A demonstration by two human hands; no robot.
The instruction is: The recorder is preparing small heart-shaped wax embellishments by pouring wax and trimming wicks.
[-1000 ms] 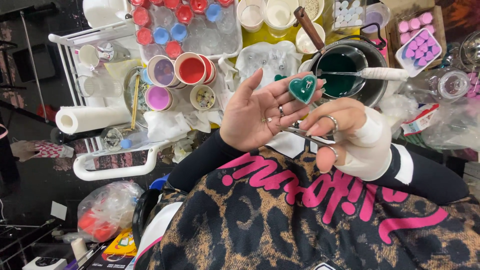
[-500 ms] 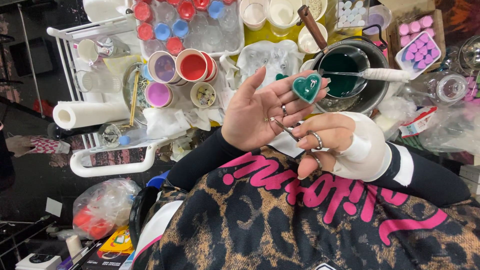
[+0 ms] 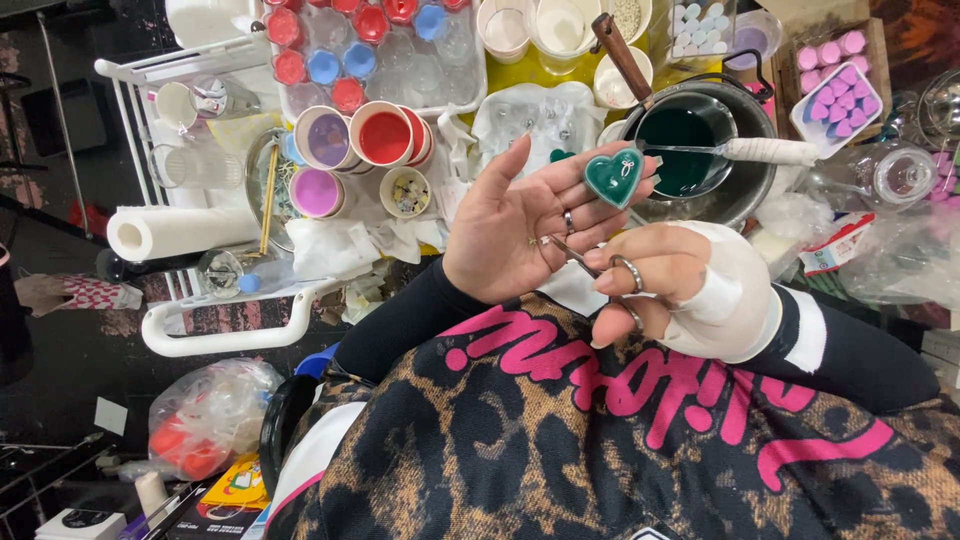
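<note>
A teal heart-shaped piece [image 3: 614, 176] was seen resting on the fingers of the left hand [image 3: 520, 225], which was held flat and spread, palm up, thumb raised on the far side and pressing on nothing; a small pale mark, perhaps a wick or a bit of trim, was seen on the heart's face, though it could not be made out clearly. A pair of small scissors [image 3: 590, 262] was gripped in the right hand [image 3: 665, 285], which was wrapped in white at the wrist; a finger was passed through one ring and the fingers were curled closed about the handles; the blades were pointed left over the heel of the left palm, near the heart but apart from it.

Just beyond the heart, on the far right, a metal pot of dark green liquid [image 3: 690, 135] was seen, with a white-handled tool [image 3: 775, 150] laid across its rim; cups of red [image 3: 385, 135] and purple [image 3: 318, 192] stood to the far left, and a paper roll [image 3: 175, 232] lay further left.

The step in hand was judged to be the inspection or trimming of the heart; for a cut, the blade tips would need to be brought up to the pale mark while the heart was kept level on the fingers; whether the blades were parted could not be told.
</note>
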